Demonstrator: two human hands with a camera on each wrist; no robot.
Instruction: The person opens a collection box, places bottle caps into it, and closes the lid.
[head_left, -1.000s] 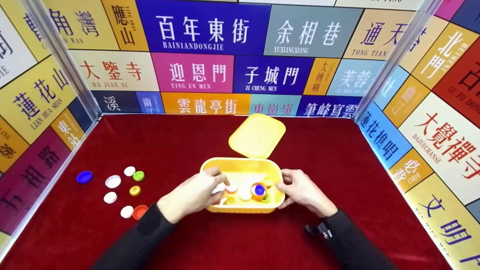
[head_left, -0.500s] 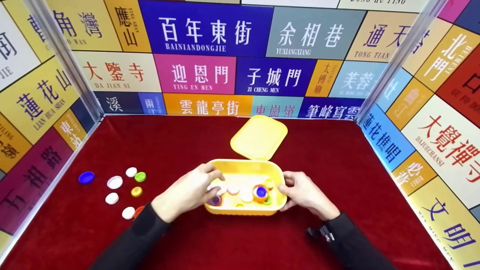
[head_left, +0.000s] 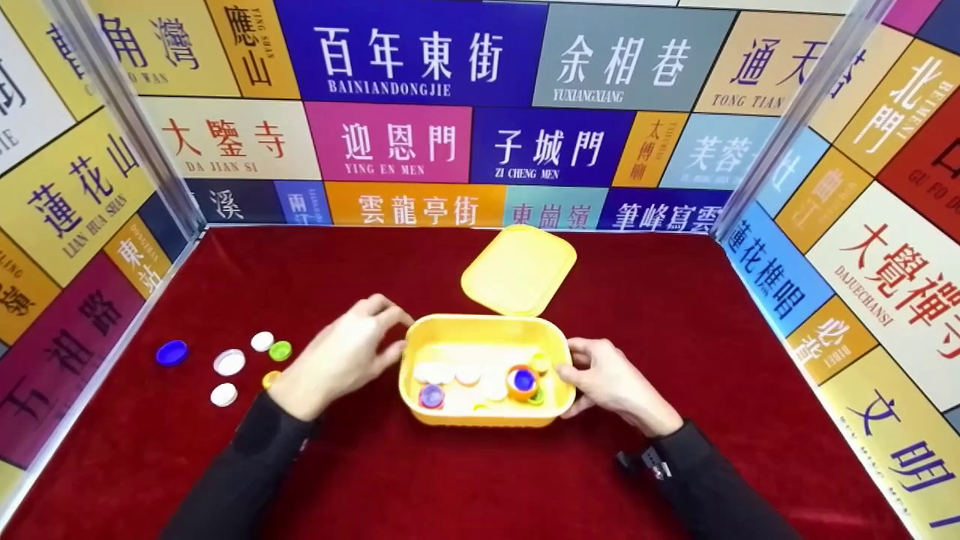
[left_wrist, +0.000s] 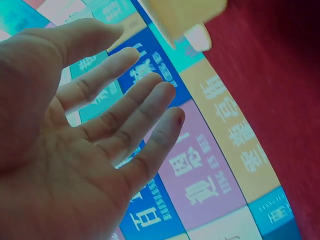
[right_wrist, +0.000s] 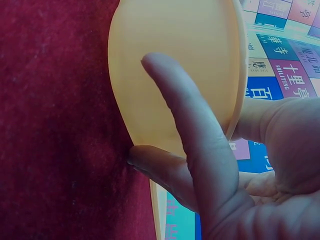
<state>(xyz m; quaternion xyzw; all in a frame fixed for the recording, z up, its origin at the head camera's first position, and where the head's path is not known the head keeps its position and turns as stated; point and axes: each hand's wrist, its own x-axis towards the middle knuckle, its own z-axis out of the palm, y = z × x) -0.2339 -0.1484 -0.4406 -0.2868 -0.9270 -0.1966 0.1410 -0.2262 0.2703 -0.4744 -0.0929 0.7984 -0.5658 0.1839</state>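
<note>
My left hand [head_left: 341,356] is just left of a yellow plastic box [head_left: 487,420], its fingertips near the rim. In the left wrist view the fingers of that hand [left_wrist: 100,125] are spread loosely and hold nothing. My right hand [head_left: 619,386] grips the box's right end; in the right wrist view, fingers lie against the outer wall of the box [right_wrist: 175,30]. Inside are several bottle caps: a purple cap [head_left: 431,395] in the near left corner, an orange cap [head_left: 513,390] with a blue piece [head_left: 524,382] in it, and white caps [head_left: 468,374].
On the red cloth at left lie a blue cap [head_left: 172,353], white caps [head_left: 229,362], a green cap [head_left: 280,350] and an orange-yellow cap [head_left: 271,379] partly behind my left hand. A yellow lid [head_left: 519,270] lies behind the box. Printed panels [head_left: 405,142] wall the table's back and sides.
My left hand has come out of the box to the left, leaving the purple cap in the near left corner. Its sleeve now hides the nearest caps. My right hand stays on the box.
</note>
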